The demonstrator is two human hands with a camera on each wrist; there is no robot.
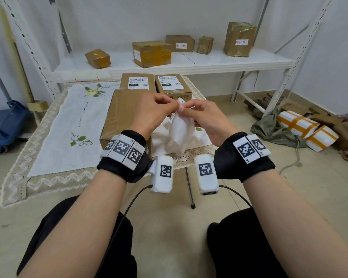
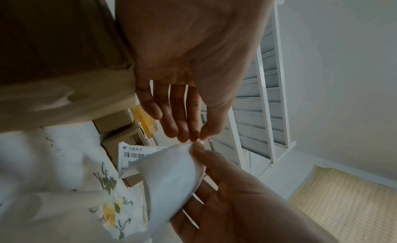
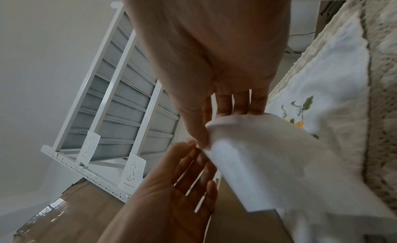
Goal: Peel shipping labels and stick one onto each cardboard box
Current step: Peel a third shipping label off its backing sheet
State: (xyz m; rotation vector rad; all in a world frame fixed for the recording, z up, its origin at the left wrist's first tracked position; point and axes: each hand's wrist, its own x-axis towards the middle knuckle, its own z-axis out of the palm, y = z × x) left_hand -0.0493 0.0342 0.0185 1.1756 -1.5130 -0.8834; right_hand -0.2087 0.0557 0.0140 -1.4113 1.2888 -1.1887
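Note:
Both hands meet above the table's front right part and pinch the top corner of a white shipping label sheet (image 1: 178, 129), which hangs curled below them. My left hand (image 1: 175, 106) grips the corner with thumb and forefinger. My right hand (image 1: 182, 111) pinches it just beside. The left wrist view shows the sheet (image 2: 171, 175) with its printed barcode face (image 2: 133, 155) turned away from me. In the right wrist view the sheet (image 3: 257, 161) droops from my right thumb. A large plain cardboard box (image 1: 123, 115) sits under my left hand. Two smaller boxes (image 1: 138, 83) (image 1: 173, 85) behind it carry labels.
The table wears a white embroidered cloth (image 1: 68, 121) with a lace border. Behind it a white shelf (image 1: 209, 61) carries several taped boxes. Wrapped parcels (image 1: 307, 129) and scrap cardboard lie on the floor at right. A blue cart (image 1: 6, 121) stands at left.

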